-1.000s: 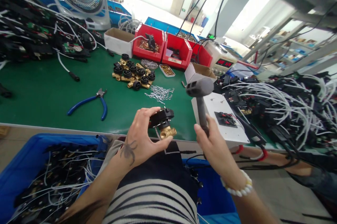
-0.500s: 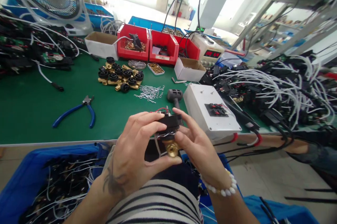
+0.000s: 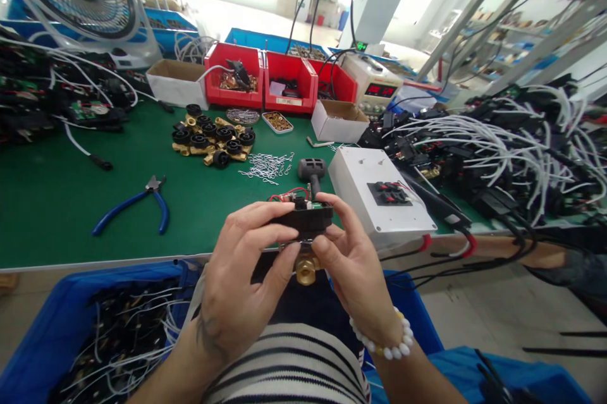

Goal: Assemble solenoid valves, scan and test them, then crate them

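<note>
Both my hands hold a black plastic housing (image 3: 308, 222) with a green circuit board and red wires on top, over the table's front edge. Under it sits a brass valve fitting (image 3: 306, 270), its round opening facing me. My left hand (image 3: 251, 265) grips the housing from the left, fingers along its side and thumb at the lower edge. My right hand (image 3: 348, 258) closes on the right side, index finger on top and thumb near the brass. Just beyond my fingers lies a grey-headed hammer (image 3: 312, 169); part of its handle is hidden.
Blue-handled cutters (image 3: 152, 192), white wire clips (image 3: 266, 167) and brass valves with black caps (image 3: 213, 138) lie on the green table (image 3: 47, 214). A grey test box (image 3: 379, 189) stands right, beside a cable pile (image 3: 493, 151). Another person's arm (image 3: 535, 252) reaches in at right.
My left thumb has moved up from under the brass fitting to the housing's lower edge. The housing has tipped, showing more of the circuit board. The view has shifted slightly.
</note>
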The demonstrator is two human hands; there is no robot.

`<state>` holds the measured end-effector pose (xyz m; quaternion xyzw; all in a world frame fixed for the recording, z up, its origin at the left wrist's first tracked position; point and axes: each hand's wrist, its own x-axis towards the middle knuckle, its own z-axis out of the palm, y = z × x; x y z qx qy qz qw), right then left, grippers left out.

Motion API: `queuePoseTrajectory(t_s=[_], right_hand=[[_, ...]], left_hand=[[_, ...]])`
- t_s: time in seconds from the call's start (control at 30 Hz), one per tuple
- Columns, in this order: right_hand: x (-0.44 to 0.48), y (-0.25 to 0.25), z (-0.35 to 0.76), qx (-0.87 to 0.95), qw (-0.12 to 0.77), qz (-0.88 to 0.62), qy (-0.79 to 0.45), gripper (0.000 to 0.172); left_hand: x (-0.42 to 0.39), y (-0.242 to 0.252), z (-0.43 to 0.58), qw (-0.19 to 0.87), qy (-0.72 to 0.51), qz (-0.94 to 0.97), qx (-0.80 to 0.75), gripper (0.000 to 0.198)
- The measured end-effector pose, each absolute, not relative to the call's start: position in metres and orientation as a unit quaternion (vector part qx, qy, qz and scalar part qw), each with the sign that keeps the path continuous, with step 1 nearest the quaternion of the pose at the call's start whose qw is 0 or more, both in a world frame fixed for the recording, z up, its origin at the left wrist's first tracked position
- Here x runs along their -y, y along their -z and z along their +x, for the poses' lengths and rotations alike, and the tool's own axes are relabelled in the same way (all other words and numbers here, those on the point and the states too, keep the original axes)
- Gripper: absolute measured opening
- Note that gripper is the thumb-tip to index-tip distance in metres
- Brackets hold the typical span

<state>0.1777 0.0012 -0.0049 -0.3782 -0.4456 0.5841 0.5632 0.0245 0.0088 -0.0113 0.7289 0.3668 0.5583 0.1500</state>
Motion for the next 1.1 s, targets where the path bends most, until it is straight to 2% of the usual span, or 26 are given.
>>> queuePoseTrajectory(t_s=[0.07,0.13,0.2,0.27,0.3,0.4,0.43,0.47,0.57,0.63,0.9,1.1], right_hand=[[-0.001,0.002,0.179,0.461,0.560,-0.375,-0.578,0.060],[-0.003,-0.006,0.185,0.511,0.522,-0.385,-0.564,0.064],[-0.014,-0.020,0.197,0.597,0.424,-0.413,-0.541,0.064],[-0.036,-0.035,0.218,0.684,0.324,-0.459,-0.465,0.051],[-0.052,-0.042,0.232,0.714,0.299,-0.493,-0.397,0.043],[-0.110,-0.050,0.282,0.711,0.371,-0.589,-0.099,0.029],[-0.129,-0.049,0.298,0.698,0.368,-0.611,-0.058,0.027],[-0.144,-0.046,0.313,0.690,0.350,-0.631,-0.061,0.021],[-0.172,-0.033,0.341,0.690,0.271,-0.638,-0.207,0.017],[-0.176,-0.026,0.346,0.680,0.278,-0.627,-0.259,0.017],[-0.166,-0.018,0.327,0.662,0.340,-0.638,-0.195,0.008],[-0.165,-0.017,0.324,0.660,0.336,-0.650,-0.169,0.012]], left_hand=[[-0.010,0.016,0.026,0.269,-0.598,0.651,-0.382,0.038],[-0.014,0.020,0.027,0.466,-0.574,0.564,-0.367,0.049],[-0.018,0.022,0.029,0.637,-0.504,0.474,-0.338,0.055],[-0.019,0.020,0.032,0.709,-0.479,0.393,-0.335,0.056],[-0.019,0.019,0.034,0.718,-0.483,0.365,-0.343,0.056],[-0.015,0.014,0.037,0.728,-0.478,0.332,-0.361,0.055],[-0.013,0.012,0.037,0.731,-0.477,0.324,-0.364,0.055],[-0.012,0.011,0.037,0.731,-0.483,0.317,-0.364,0.054],[-0.010,0.010,0.034,0.735,-0.497,0.312,-0.340,0.051],[-0.009,0.008,0.032,0.741,-0.494,0.320,-0.324,0.051],[0.002,-0.004,0.035,0.719,-0.508,0.307,-0.362,0.050],[0.003,-0.002,0.039,0.719,-0.523,0.288,-0.355,0.047]])
